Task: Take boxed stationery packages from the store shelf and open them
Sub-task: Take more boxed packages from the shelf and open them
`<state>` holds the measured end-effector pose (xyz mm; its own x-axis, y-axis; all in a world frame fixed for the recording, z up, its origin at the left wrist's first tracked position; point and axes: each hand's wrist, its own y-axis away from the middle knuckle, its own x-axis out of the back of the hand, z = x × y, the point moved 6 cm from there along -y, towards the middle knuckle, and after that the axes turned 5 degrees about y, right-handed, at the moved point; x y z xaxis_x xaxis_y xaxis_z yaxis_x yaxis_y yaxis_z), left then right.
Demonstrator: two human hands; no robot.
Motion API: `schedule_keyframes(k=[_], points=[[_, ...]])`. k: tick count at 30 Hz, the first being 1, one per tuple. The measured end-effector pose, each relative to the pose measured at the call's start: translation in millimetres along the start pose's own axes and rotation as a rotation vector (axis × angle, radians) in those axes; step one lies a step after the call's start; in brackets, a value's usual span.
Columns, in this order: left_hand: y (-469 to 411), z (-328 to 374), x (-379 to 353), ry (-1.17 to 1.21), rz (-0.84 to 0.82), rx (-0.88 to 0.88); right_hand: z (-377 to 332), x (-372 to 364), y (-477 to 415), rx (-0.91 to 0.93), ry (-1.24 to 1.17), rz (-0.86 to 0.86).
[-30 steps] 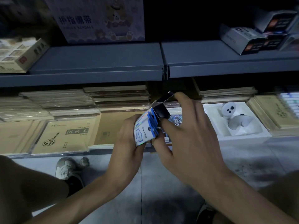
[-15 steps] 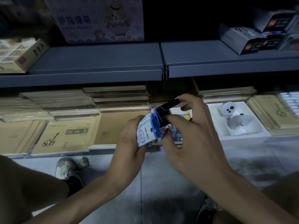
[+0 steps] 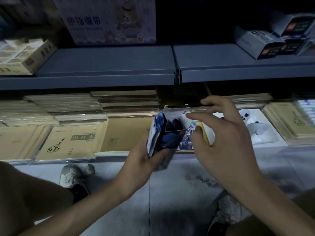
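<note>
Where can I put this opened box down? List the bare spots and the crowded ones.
Bare: the upper shelf in front of the finger-bandage box, between the cream tray box and the white-and-black boxes; also the floor tiles between the shoes. Crowded: below it, notebook stacks and the white tray fill the level.

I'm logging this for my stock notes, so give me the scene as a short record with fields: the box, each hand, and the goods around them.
box: small blue and white box, top end up, top flap raised, so it is open
left hand: left hand grips the box's lower part
right hand: right hand has its index fingertip at the flap; unclear whether it pinches
goods: brown notebooks, white controller, finger bandage carton on the upper shelf
</note>
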<state>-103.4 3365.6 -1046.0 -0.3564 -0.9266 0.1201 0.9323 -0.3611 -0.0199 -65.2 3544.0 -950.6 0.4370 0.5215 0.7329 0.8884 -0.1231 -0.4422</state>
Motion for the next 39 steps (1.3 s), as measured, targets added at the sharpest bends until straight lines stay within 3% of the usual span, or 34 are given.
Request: schedule_keyframes(k=[6,13,18,26,33,36,39], points=[[5.4,-9.3,-12.4,0.184,-0.226,0.217,13.0,5.2,-6.3,-0.073,-0.116,0.023],[3.2,-19.5,-13.3,0.065,-0.349,0.251,-5.6,6.8,-10.5,0.204,-0.092,-0.050],[0.7,-28.5,-11.3,-0.065,-0.404,0.259,-2.7,-13.7,-6.8,0.305,-0.042,-0.226],[4.2,-31.3,-12.5,-0.199,-0.478,0.275,0.7,-22.3,-4.5,0.329,0.044,-0.416],[1.4,-27.7,-9.8,-0.212,-0.484,0.323,-5.4,-11.7,-8.5,0.340,0.067,-0.327],[2.5,-31.9,-1.5,-0.210,-0.469,0.388,1.8,7.3,-20.1,0.262,0.031,-0.249],[6.0,-31.1,-1.8,-0.142,-0.474,0.414,3.3,11.5,-20.6,0.139,-0.129,-0.290]])
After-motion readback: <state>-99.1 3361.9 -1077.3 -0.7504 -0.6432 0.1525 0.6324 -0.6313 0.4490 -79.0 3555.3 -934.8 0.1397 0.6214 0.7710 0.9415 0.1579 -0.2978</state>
